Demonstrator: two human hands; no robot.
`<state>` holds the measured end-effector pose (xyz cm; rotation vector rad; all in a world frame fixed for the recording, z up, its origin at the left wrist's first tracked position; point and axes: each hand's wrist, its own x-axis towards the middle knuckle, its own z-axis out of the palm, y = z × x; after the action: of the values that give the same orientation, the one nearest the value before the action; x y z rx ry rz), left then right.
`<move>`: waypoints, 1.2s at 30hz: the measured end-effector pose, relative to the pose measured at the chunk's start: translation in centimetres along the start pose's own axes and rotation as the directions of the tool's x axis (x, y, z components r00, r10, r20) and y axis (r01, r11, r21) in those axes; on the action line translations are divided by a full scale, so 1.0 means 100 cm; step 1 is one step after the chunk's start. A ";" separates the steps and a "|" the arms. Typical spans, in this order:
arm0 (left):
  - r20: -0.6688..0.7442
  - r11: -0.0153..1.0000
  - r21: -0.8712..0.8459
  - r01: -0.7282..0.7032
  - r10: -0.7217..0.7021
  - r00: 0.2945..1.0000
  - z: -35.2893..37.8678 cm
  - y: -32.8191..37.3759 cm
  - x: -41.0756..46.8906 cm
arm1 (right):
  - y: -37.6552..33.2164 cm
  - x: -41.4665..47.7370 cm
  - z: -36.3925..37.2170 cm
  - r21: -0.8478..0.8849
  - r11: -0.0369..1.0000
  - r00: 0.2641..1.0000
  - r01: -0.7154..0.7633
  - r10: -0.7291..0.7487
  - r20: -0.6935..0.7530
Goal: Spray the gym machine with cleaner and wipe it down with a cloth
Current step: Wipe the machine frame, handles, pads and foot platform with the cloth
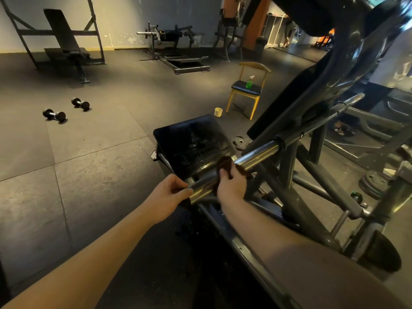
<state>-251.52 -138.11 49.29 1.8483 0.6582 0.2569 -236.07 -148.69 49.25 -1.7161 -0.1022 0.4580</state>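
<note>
Gripping the near end of the chrome bar (256,155), the left hand (169,192) has its fingers and thumb curled round the bar's tip. Just beside it, further up the same bar, the right hand (231,186) clasps a dark brown cloth (225,165) that is pressed against the metal; part of the cloth bunches above the fingers. The two hands are close together but not touching, with a short stretch of bare chrome between them.

The bar juts out at a slant from the dark grey frame of the gym machine (287,166), which fills the right side of the head view. Below and behind the hands sits the machine's black ribbed footplate (194,143), tilted, with a small weight plate (240,141) flat on the floor at its right edge.

The green spray bottle (249,82) stands upright on the black seat of a wooden chair (239,88), well apart from the hands. A pale cup (218,112) stands on the floor near the chair's front leg. Two dumbbells (54,114) lie on the rubber floor at the left, and an incline bench (64,39) stands near the far wall.
</note>
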 end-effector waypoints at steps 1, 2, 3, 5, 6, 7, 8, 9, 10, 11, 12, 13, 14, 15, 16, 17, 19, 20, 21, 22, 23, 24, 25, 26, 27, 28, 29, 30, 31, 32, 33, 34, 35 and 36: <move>0.000 0.999 0.041 -0.015 0.015 1.000 0.000 0.004 0.005 | 0.009 -0.014 0.006 -0.005 1.000 0.999 0.023 -0.023 0.044; 0.008 0.996 0.089 -0.031 0.030 1.000 0.001 0.008 0.010 | 0.016 -0.025 0.010 -0.021 0.999 0.996 0.041 -0.039 0.081; 0.023 0.989 0.141 -0.046 0.043 0.999 0.003 0.012 0.017 | 0.020 -0.030 0.013 -0.037 0.998 0.994 0.054 -0.051 0.094; 0.051 0.971 0.232 -0.065 0.055 0.997 0.007 0.019 0.028 | 0.018 -0.021 0.010 -0.037 0.999 0.996 0.038 -0.035 0.081; 0.058 0.962 0.266 -0.067 0.053 0.997 0.009 0.022 0.035 | 0.015 -0.011 0.007 -0.024 1.000 0.997 0.011 -0.009 0.074; 0.068 0.952 0.298 -0.071 0.053 0.996 0.012 0.025 0.041 | 0.011 -0.001 0.002 -0.016 1.000 0.998 -0.017 0.018 0.065; 0.082 0.940 0.330 -0.080 0.056 0.995 0.015 0.029 0.048 | 0.005 0.010 -0.003 -0.015 0.999 0.998 -0.045 0.045 0.051; 0.097 0.928 0.360 -0.092 0.061 0.993 0.018 0.033 0.055 | -0.002 0.022 -0.009 -0.020 0.998 0.998 -0.060 0.061 0.031; 0.109 0.918 0.383 -0.102 0.065 0.992 0.023 0.037 0.063 | -0.007 0.035 -0.015 -0.025 0.998 0.998 -0.064 0.064 0.003; 0.118 0.912 0.397 -0.106 0.064 0.991 0.028 0.041 0.071 | -0.014 0.047 -0.021 -0.028 0.998 0.998 -0.059 0.058 -0.028; 0.121 0.907 0.409 -0.104 0.059 0.991 0.033 0.046 0.078 | -0.019 0.061 -0.028 -0.028 0.998 0.997 -0.053 0.051 -0.059; 0.121 0.902 0.420 -0.098 0.052 0.991 0.039 0.050 0.086 | -0.024 0.076 -0.034 -0.022 0.999 0.996 -0.050 0.048 -0.081; 0.120 0.899 0.429 -0.092 0.044 0.992 0.045 0.055 0.093 | -0.029 0.090 -0.041 -0.015 0.999 0.994 -0.051 0.049 -0.096; 0.121 0.896 0.436 -0.088 0.039 0.992 0.052 0.061 0.102 | -0.034 0.102 -0.047 -0.008 0.999 0.993 -0.050 0.048 -0.103; 0.122 0.893 0.442 -0.086 0.034 0.992 0.058 0.066 0.110 | -0.037 0.115 -0.053 -0.005 0.999 0.993 -0.053 0.052 -0.106; 0.121 0.888 0.452 -0.081 0.029 0.992 0.065 0.072 0.117 | -0.040 0.128 -0.059 -0.004 0.998 0.992 -0.056 0.055 -0.112; 0.116 0.878 0.473 -0.071 0.018 0.993 0.080 0.086 0.133 | -0.047 0.153 -0.074 0.012 0.998 0.989 -0.066 0.067 -0.130; 0.114 0.874 0.481 -0.065 0.012 0.993 0.088 0.092 0.141 | -0.051 0.165 -0.082 0.018 0.998 0.988 -0.066 0.067 -0.137; 0.113 0.869 0.491 -0.061 0.006 0.994 0.096 0.099 0.150 | -0.055 0.175 -0.089 0.020 0.998 0.988 -0.060 0.062 -0.139; 0.111 0.861 0.505 -0.059 0.003 0.994 0.104 0.105 0.157 | -0.058 0.184 -0.096 0.021 0.998 0.989 -0.052 0.055 -0.134; 0.107 0.852 0.520 -0.058 0.003 0.994 0.111 0.111 0.164 | -0.059 0.189 -0.100 0.031 0.998 0.991 -0.049 0.052 -0.125; 0.103 0.843 0.535 -0.058 0.004 0.995 0.117 0.117 0.172 | -0.059 0.191 -0.102 0.043 0.998 0.993 -0.045 0.050 -0.112; 0.103 0.837 0.544 -0.060 0.004 0.995 0.123 0.122 0.179 | -0.056 0.191 -0.104 0.057 0.998 0.994 -0.033 0.038 -0.098; 0.106 0.835 0.546 -0.061 0.004 0.994 0.130 0.126 0.185 | -0.049 0.190 -0.105 0.076 0.997 0.997 -0.015 0.021 -0.077; 0.108 0.835 0.546 -0.064 0.005 0.994 0.136 0.130 0.192 | -0.040 0.187 -0.108 0.101 0.995 0.999 -0.004 0.008 -0.043; 0.108 0.835 0.547 -0.062 0.003 0.994 0.141 0.133 0.197 | -0.032 0.183 -0.113 0.121 0.993 1.000 -0.006 0.006 -0.001; 0.106 0.834 0.549 -0.055 -0.004 0.994 0.145 0.135 0.203 | -0.026 0.179 -0.121 0.131 0.991 0.999 -0.029 0.025 0.038; 0.105 0.833 0.552 -0.046 -0.014 0.994 0.148 0.139 0.208 | -0.022 0.177 -0.130 0.151 0.987 0.996 -0.063 0.053 0.069; 0.109 0.833 0.552 -0.040 -0.024 0.994 0.152 0.142 0.214 | -0.020 0.177 -0.141 0.180 0.980 0.995 -0.083 0.071 0.073; 0.115 0.836 0.548 -0.037 -0.031 0.993 0.155 0.145 0.220 | -0.022 0.179 -0.153 0.203 0.977 0.997 -0.062 0.053 0.049; 0.122 0.840 0.542 -0.035 -0.037 0.992 0.159 0.147 0.228 | -0.025 0.184 -0.163 0.204 0.979 1.000 -0.004 0.002 0.009; 0.127 0.845 0.534 -0.034 -0.040 0.991 0.164 0.151 0.236 | -0.027 0.192 -0.172 0.197 0.978 0.997 0.068 -0.062 -0.035; 0.124 0.848 0.528 -0.033 -0.038 0.992 0.171 0.155 0.243 | -0.032 0.202 -0.179 0.183 0.973 0.989 0.140 -0.129 -0.069; 0.113 0.851 0.525 -0.032 -0.033 0.993 0.179 0.159 0.250 | -0.032 0.216 -0.182 0.145 0.968 0.977 0.203 -0.190 -0.098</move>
<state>-217.44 -142.39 53.81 2.3689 0.6912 -0.0473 -209.23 -158.04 49.39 -1.5520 -0.1711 0.2404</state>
